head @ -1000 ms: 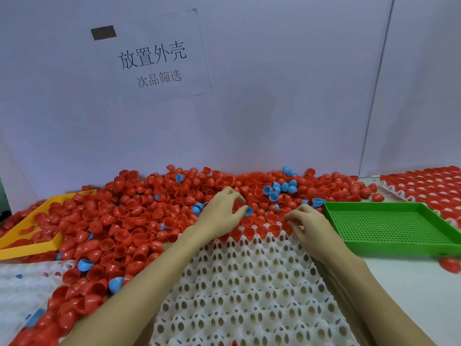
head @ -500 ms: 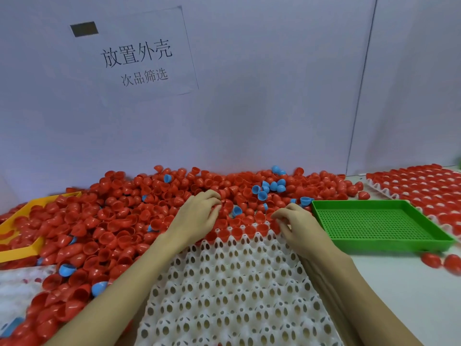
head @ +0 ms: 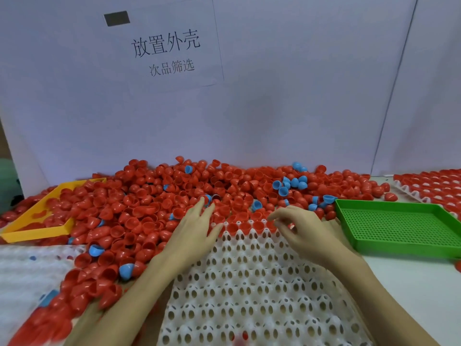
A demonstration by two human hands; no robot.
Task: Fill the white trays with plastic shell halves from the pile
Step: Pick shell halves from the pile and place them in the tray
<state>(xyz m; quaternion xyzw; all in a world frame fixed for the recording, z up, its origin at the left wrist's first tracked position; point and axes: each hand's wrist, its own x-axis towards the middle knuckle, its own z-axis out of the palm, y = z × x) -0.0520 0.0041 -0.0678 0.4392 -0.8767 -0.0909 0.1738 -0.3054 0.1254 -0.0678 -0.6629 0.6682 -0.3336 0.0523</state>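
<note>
A big pile of red shell halves (head: 149, 208), with a few blue ones (head: 289, 183) mixed in, lies along the back wall. The white tray (head: 249, 283) with egg-shaped holes sits in front of me, its far edge against the pile. A row of red shells (head: 245, 227) fills its far row. My left hand (head: 197, 228) lies with straight fingers on the shells at the tray's far left corner. Over the far right part of the tray, my right hand (head: 301, 226) hovers with loosely curled fingers, thumb and forefinger apart, and no shell visible in it.
A green perforated tray (head: 399, 226) stands to the right, a yellow tray (head: 37, 231) half buried in shells to the left. A tray filled with red shells (head: 436, 186) lies far right. Another white tray (head: 25, 270) is at the near left. A paper sign (head: 169, 46) hangs on the wall.
My left hand's fingers have straightened and slid onto the shells at the tray's edge. My right hand has opened from a pinch. The view has shifted slightly.
</note>
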